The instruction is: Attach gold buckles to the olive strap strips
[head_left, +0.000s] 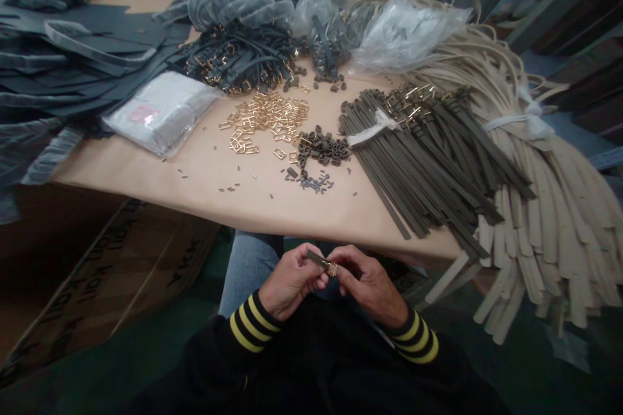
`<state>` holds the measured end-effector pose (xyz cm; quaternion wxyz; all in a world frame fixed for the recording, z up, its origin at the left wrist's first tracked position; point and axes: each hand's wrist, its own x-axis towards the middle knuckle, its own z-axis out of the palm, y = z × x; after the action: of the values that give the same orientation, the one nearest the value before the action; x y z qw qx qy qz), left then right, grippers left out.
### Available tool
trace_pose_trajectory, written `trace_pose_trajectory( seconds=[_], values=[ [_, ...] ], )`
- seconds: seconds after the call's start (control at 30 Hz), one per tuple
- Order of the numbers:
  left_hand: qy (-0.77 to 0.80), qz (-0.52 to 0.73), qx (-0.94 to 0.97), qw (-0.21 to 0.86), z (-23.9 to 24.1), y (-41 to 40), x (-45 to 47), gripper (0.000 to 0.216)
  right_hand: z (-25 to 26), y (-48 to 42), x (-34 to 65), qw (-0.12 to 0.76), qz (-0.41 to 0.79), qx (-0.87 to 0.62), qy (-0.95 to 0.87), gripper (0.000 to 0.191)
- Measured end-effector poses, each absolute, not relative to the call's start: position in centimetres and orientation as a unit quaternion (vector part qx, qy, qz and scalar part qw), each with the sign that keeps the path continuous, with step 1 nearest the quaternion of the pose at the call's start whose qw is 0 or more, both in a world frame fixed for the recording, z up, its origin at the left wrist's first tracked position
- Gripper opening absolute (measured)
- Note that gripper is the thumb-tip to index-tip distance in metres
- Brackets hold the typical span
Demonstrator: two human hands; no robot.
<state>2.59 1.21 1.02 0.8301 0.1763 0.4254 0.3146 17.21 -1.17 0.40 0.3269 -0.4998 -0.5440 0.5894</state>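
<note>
Close to my lap, in front of the table edge, my left hand [292, 280] pinches a short dark olive strap [317, 259] between thumb and fingers. A gold buckle [333, 269] sits at the strap's right end, and the fingers of my right hand [370, 284] are closed on it. The two hands nearly meet. On the table beyond them lie a heap of gold buckles [272, 115], a pile of dark strap loops [324, 146] and small scattered metal pieces [316, 183].
To the right, a tied bundle of dark olive straps [389, 162] overlaps long beige straps [549, 207] hanging over the edge. At left are a plastic-wrapped packet [163, 110] and dark strips [97, 39]. Black straps with buckles [238, 58] are heaped behind. A cardboard box [111, 259] stands below.
</note>
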Motion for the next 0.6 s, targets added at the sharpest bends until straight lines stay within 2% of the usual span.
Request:
trace_pose_trajectory(
  seconds=[0.27, 0.6],
  values=[
    [0.437, 0.290, 0.230, 0.819, 1.42, 1.08, 2.16, 0.022, 0.19, -1.09, 17.24, 0.331, 0.496, -0.525, -0.608, 0.007],
    [0.478, 0.330, 0.221, 0.783, 0.94, 0.97, 2.29, 0.024, -0.07, -0.99, 17.24, 0.323, 0.498, -0.515, -0.619, 0.006]
  ],
)
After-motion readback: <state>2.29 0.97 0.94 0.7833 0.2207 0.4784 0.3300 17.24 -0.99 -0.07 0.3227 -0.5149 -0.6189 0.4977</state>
